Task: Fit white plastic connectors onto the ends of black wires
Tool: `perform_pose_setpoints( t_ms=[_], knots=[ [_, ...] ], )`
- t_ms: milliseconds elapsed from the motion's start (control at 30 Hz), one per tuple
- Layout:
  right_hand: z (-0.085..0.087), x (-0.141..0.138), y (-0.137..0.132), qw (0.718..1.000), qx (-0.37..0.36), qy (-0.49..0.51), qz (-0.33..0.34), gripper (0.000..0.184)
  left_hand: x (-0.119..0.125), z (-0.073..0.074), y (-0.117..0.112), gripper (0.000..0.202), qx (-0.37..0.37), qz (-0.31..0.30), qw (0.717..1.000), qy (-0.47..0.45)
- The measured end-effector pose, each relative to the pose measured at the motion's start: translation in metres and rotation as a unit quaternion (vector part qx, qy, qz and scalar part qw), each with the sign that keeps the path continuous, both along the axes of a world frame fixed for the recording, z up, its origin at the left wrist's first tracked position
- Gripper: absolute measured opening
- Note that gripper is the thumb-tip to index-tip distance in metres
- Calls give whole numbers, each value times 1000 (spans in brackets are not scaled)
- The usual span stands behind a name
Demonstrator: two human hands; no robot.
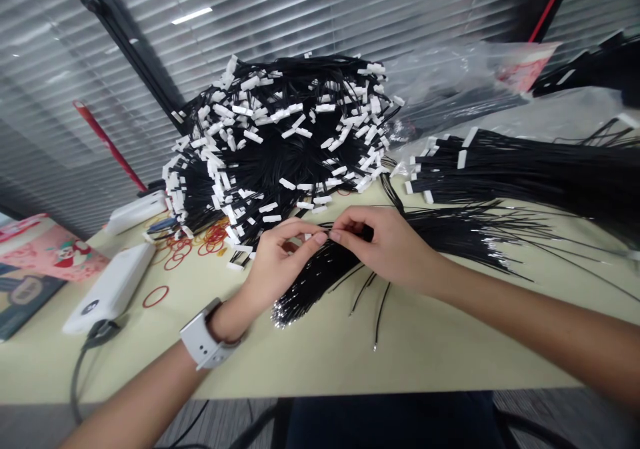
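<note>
Pinching one thin black wire (326, 233) between thumb and first finger of the left hand (273, 262), just above the table (400, 355). Pinching the same wire from the other side with the right hand (390, 249), fingertips nearly touching. Both sets of fingers closed tight on it, other fingers curled loosely.

Holding it right over the loose bunch of wires (305, 289), which lies under both hands with shiny metal tips pointing down toward the table edge. Looks like the picking-out step: getting one wire apart from the bunch.

Behind the hands, a big pile of wires with white tags (280, 142). To the right, more wires laid in a row (525, 169). To the left, red rubber bands (175, 245) and a white box with a cable (113, 285). On the left wrist, a watch (203, 339). Near the bunch, a few stray wires (380, 309) lying alone.

For the next move, probably: keep the pinch small and firm, pull slowly, and watch for snags, since the wires lie so close together. Hard to tell whether a white tag sits on this wire; fingers hide that spot.
</note>
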State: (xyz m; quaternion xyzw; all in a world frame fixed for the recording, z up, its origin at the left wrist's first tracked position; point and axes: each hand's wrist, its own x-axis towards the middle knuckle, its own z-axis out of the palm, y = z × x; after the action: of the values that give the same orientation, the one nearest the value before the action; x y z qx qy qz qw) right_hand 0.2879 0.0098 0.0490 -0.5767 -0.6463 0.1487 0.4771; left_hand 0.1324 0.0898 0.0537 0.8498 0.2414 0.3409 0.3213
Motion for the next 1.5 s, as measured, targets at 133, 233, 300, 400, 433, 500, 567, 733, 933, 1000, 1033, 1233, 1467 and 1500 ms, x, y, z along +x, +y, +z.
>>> perform_pose_setpoints(
  t_ms=[133, 233, 300, 400, 433, 500, 567, 733, 933, 1000, 1033, 1233, 1467, 1500],
  knots=[
    [0, 2, 0, 1000, -3, -16, 5, 12, 0, 0, 1, 14, 20, 7, 1000, 18],
    [1, 2, -1, 1000, 0, -27, 4, 11, 0, 1, 1, 14, 43, 7, 999, 28],
    [1, 1, -1, 1000, 0, -28, -1, 10, 0, 1, 1, 14, 55, 8, 998, 32],
    [0, -1, -1, 1000, -3, -17, -8, 11, 0, 0, 1, 14, 61, 14, 998, 32],
    [0, -2, -1, 1000, -4, -14, -11, 11, 0, 0, 0, 13, 59, 17, 998, 32],
    [0, -3, 0, 1000, -5, -7, -16, 11, 0, 0, 0, 13, 54, 20, 998, 31],
    [0, -3, 0, 1000, -7, 1, -19, 12, 0, 0, 1, 13, 52, 24, 998, 30],
    [1, -2, 0, 1000, -25, 14, -9, 16, 0, -1, 1, 14, 53, 29, 998, 25],
    [1, -2, -1, 1000, -20, -11, -17, 16, -1, 1, 0, 14, 24, 17, 999, 34],
    [2, 0, -1, 999, -22, -17, -20, 16, -2, 2, 1, 14, -11, -1, 999, 39],
    [2, 1, 0, 999, -23, -19, -22, 16, -2, 2, 1, 17, -27, -12, 999, 40],
    [5, 6, 0, 998, -29, -42, -25, 18, -5, 5, 2, 25, -60, -30, 997, 39],
    [4, 6, -1, 998, -38, -36, -25, 17, -7, 13, 6, 15, -156, -17, 986, 53],
    [3, 5, 0, 998, -40, -38, -27, 17, -7, 13, 7, 11, -179, -20, 982, 50]
  ],
)
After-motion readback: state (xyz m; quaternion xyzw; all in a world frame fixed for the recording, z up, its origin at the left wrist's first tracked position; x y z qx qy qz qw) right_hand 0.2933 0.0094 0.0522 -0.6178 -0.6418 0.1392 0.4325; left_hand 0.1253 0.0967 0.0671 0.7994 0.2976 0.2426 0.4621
